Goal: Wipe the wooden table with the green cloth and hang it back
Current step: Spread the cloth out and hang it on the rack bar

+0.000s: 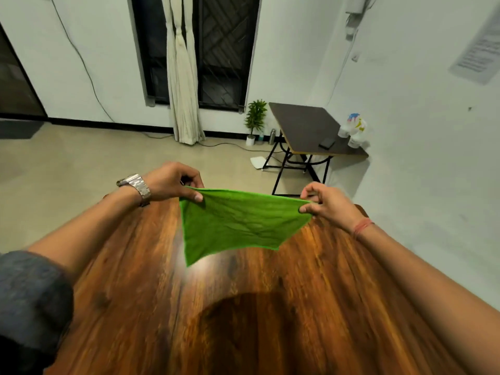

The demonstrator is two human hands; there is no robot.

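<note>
You've got two hands in view, a left hand (173, 182) and a right hand (326, 203), and one green cloth (238, 221). Tables: two, the wooden table (243, 307) and a dark side table (308, 128). One potted plant (255, 119), one curtain (182, 77), one window (221, 50), one watch (136, 185), one phone (326, 143).

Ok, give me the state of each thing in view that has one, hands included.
Cloth: spread out, held up by two top corners over the table, lower edge hanging free.
Left hand: pinches the cloth's left corner.
Right hand: pinches the cloth's right corner.
Table: bare and glossy where visible; wiped or not, cannot tell.
Curtain: gathered into a bundle, window uncovered.
Side table: standing, with a phone lying flat on it.
</note>
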